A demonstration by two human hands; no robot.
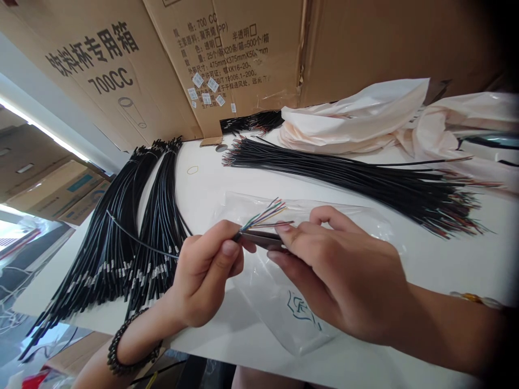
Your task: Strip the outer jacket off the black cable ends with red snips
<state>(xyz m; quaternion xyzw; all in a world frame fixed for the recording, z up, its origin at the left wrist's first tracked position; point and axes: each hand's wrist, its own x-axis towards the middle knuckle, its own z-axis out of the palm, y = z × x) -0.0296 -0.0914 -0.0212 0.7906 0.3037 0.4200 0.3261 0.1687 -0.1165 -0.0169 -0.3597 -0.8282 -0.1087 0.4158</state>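
Observation:
My left hand (206,275) is closed around the end of a black multi-core cable (237,236), thumb and forefinger pinching it. From its stripped end, thin coloured wires (265,214) fan out up and to the right. One dark wire (279,223) lies apart from the fan, its tip at my right fingertips. My right hand (340,275) pinches a dark, flat, narrow tool (261,239) between thumb and fingers. The tool reaches left to the cable end, just under the wires. Its exact kind is unclear, as my fingers cover part of it.
A clear plastic bag (267,302) lies flat beneath my hands on the white table (203,189). Bundled black cables (150,216) hang over the left side. A loose pile of stripped cables (340,181) lies at right. Cardboard boxes (243,54) and pale plastic sheeting (357,119) stand behind.

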